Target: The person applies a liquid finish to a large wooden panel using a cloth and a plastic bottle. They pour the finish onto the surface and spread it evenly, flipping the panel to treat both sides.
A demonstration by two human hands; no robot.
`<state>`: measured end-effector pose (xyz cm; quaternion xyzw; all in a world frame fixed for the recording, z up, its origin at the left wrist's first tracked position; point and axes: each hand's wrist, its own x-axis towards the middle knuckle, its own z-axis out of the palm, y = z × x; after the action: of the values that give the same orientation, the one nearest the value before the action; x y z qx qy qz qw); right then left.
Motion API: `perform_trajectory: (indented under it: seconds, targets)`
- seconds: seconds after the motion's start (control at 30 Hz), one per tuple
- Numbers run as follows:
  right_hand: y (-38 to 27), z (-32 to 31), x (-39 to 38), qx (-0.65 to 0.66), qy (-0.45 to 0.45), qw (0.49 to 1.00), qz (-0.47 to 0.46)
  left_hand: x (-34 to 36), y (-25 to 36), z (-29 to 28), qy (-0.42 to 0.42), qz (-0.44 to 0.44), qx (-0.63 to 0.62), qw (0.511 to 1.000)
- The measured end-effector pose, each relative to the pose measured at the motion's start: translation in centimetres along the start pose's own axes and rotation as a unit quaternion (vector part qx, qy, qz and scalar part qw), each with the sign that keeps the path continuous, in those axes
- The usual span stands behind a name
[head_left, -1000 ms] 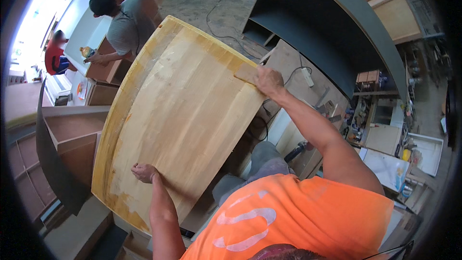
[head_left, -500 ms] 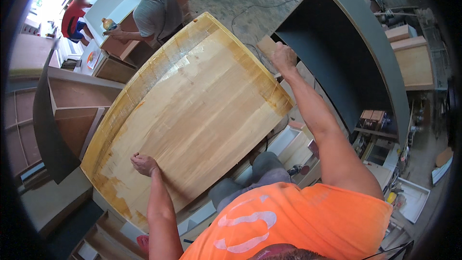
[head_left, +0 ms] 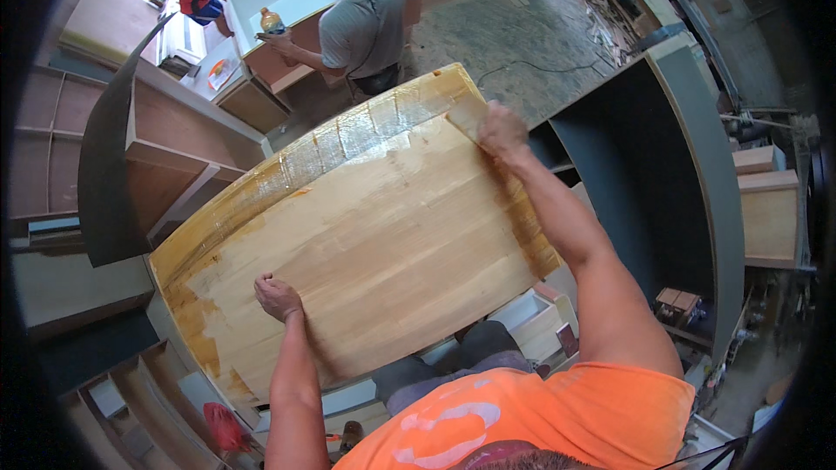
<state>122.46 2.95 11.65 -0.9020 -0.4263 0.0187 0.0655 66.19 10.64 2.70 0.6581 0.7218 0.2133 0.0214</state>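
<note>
**Glue spreading on the panel, far corner in hand**

Panel [head_left: 366, 235] first: a large pale wooden board, lying tilted across the middle of the view over the person's lap, its far edge toward the standing worker. Wet, amber, glossy glue covers a band along the panel's far edge and down its left end; the broad centre and near edge look drier and paler.

The right hand [head_left: 501, 130] is at the panel's far right corner, fingers closed around a small flat spreader [head_left: 468, 113], a pale card-like piece pressed onto the surface. The left hand [head_left: 277, 296] rests on the panel near its near-left part, fingers curled into a loose fist, knuckles down, holding nothing that I can see; it seems to steady the board.

Judged from this, the step in hand is drawing glue over the face with the spreader, working from the shiny far band. The next move would call for pulling the spreader from that corner toward the dry centre, with even pressure and the blade kept flat, while the left hand keeps the panel from sliding. The dry middle is the larger share, so much remains.

Beyond the panel's far edge a worker in a grey shirt [head_left: 361, 26] stands at another bench, holding a bottle [head_left: 272, 22]. To the panel's right stands a dark open cabinet [head_left: 662, 183]; to its left, brown cabinet carcasses [head_left: 165, 148].
</note>
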Motion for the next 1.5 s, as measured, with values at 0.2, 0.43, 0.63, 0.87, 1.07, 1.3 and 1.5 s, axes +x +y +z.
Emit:
perform_trajectory:
  seconds: [0.2,0.43,0.63,0.87,1.07,1.3,1.5]
  targets:
    - [-0.9,-2.0,7.3,0.029,0.020,0.999,0.020,0.0,0.1,0.0,0.008,0.001,-0.010,1.000]
    - [-4.6,0.7,11.9,0.046,0.045,0.998,-0.005,0.2,0.1,0.0,0.004,0.004,-0.005,1.000]
    - [-4.1,0.6,14.9,0.036,0.053,0.998,0.028,0.2,-0.2,0.4,0.019,0.017,-0.018,1.000]
    - [-2.2,-0.1,15.1,0.040,-0.022,0.998,0.041,0.0,-0.4,0.5,0.019,0.014,-0.011,1.000]
    - [-0.3,0.7,15.4,0.083,0.025,0.989,0.118,0.2,-0.1,0.3,0.021,0.026,-0.027,0.999]
    - [-0.3,-2.9,11.0,0.110,-0.031,0.989,0.090,-0.4,-1.0,0.2,0.014,0.002,-0.009,1.000]
    - [3.7,-1.0,6.9,0.102,-0.001,0.986,0.133,-0.1,-0.2,0.8,0.023,0.028,-0.005,0.999]
